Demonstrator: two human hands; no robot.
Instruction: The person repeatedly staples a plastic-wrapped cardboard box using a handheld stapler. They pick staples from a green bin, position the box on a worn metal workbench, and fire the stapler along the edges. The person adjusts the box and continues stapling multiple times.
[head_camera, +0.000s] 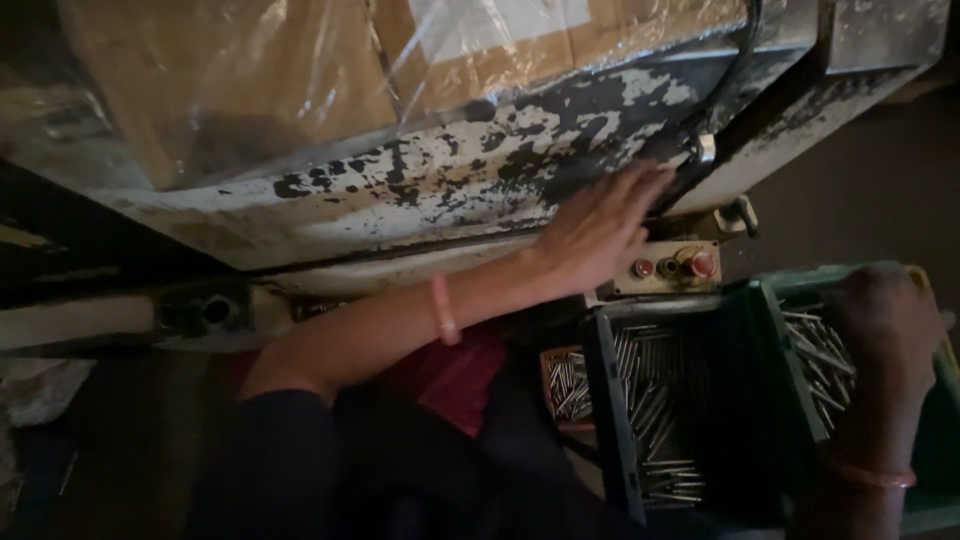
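My left hand (600, 235) lies flat, fingers stretched, against the worn white and black painted machine panel (430, 180), just above a small control box (668, 268) with red buttons. There is a pink band on that wrist. My right hand (885, 320) is down at the right, curled over thin metal rods (818, 365) in a green crate (775, 300). It is too dark to tell whether this hand grips any rods. A dark crate (610, 410) beside it holds several more rods.
A cardboard box wrapped in clear plastic (300, 70) sits on top of the machine. A black cable (735, 70) runs down to a metal fitting by my left fingertips. A small brown box of rods (565, 385) stands left of the dark crate. Red cloth covers my lap.
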